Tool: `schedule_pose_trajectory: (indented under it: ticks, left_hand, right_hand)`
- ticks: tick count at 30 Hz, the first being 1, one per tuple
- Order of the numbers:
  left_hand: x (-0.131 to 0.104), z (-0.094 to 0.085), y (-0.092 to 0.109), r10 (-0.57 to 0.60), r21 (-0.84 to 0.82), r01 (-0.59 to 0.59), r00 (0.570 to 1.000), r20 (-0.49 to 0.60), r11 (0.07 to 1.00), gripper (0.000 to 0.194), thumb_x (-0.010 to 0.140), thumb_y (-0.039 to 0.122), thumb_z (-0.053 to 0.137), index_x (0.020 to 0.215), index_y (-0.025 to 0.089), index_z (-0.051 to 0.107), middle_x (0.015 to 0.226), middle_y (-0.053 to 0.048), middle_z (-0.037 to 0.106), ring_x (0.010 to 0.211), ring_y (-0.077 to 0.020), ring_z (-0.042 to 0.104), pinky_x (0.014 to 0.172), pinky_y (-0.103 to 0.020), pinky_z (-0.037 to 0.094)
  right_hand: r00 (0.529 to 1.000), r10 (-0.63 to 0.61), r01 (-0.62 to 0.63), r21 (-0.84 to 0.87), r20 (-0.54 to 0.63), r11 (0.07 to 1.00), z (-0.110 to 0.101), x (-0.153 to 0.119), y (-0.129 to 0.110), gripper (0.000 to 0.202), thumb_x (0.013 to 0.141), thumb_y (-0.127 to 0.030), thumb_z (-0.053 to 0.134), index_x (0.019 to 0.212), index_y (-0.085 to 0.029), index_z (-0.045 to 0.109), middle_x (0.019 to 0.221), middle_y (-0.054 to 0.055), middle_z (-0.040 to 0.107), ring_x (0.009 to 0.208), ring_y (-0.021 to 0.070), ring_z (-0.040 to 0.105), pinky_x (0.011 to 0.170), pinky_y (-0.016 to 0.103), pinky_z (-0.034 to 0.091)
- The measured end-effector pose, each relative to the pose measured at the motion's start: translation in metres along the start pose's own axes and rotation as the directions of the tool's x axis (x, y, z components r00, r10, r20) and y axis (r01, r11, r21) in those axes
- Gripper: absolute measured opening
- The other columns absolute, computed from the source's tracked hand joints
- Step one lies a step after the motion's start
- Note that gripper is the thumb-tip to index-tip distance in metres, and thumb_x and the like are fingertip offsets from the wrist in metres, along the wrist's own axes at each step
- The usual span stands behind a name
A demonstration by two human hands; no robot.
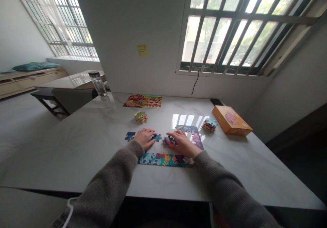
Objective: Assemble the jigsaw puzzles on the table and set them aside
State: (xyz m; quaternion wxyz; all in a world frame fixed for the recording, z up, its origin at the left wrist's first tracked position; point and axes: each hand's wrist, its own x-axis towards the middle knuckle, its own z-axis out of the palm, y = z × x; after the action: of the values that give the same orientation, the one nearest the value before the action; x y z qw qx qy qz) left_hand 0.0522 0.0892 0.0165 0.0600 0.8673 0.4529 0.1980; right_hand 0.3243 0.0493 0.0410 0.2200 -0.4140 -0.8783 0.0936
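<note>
My left hand (145, 138) rests on the table with its fingers curled over a blue puzzle piece (158, 137). Opposite it, my right hand (183, 143) has thumb and forefinger around a dark puzzle piece (169, 141) with red and pink on it. A small gap separates these two pieces. Left of my left hand lies another dark blue puzzle piece (130, 136). Below both hands runs a joined teal puzzle strip (163, 159) with leaves and flowers. Joined purple edge pieces (197, 137) form a corner beyond my right hand, which partly covers them.
Two stacks of puzzle pieces stand on the table, one left (141, 117) and one right (209, 125). An orange box (232, 119) lies at the right. Against the wall are a farm picture (143, 101) and, farther left, a glass bottle (99, 86).
</note>
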Motion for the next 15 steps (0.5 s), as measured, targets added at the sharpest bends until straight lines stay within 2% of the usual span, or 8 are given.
schedule_pose_trajectory:
  ticks: [5,10,15]
  left_hand:
    - [0.000,-0.001,0.000,0.003,-0.019,-0.003,1.000,0.009,1.000,0.032,0.086,0.031,0.065,0.117,0.026,0.067,0.123,-0.005,0.066,0.114,-0.0267,0.054,0.098,-0.042,0.044]
    - [0.003,-0.002,0.002,-0.011,-0.049,0.011,1.000,0.017,0.999,0.032,0.084,0.030,0.068,0.116,0.025,0.067,0.116,-0.006,0.066,0.111,-0.0281,0.056,0.096,-0.042,0.044]
    - [0.004,0.001,0.001,-0.013,-0.047,0.013,1.000,0.005,0.999,0.038,0.083,0.033,0.071,0.120,0.025,0.066,0.110,-0.007,0.062,0.107,-0.0275,0.056,0.094,-0.042,0.044]
  right_hand:
    - [0.996,0.061,-0.061,0.003,0.058,0.998,-0.004,-0.009,0.008,0.067,0.082,-0.032,0.073,0.144,-0.028,0.048,0.128,0.010,0.060,0.122,0.0297,0.050,0.105,0.048,0.039]
    - [0.987,0.159,-0.158,-0.046,0.017,0.986,-0.007,-0.023,0.025,0.073,0.078,-0.028,0.074,0.146,-0.026,0.047,0.126,0.012,0.056,0.118,0.0306,0.051,0.103,0.045,0.043]
    - [0.979,0.203,-0.201,-0.113,0.011,0.973,-0.005,-0.026,0.036,0.065,0.081,-0.028,0.069,0.143,-0.023,0.049,0.117,0.011,0.058,0.108,0.0289,0.054,0.100,0.046,0.044]
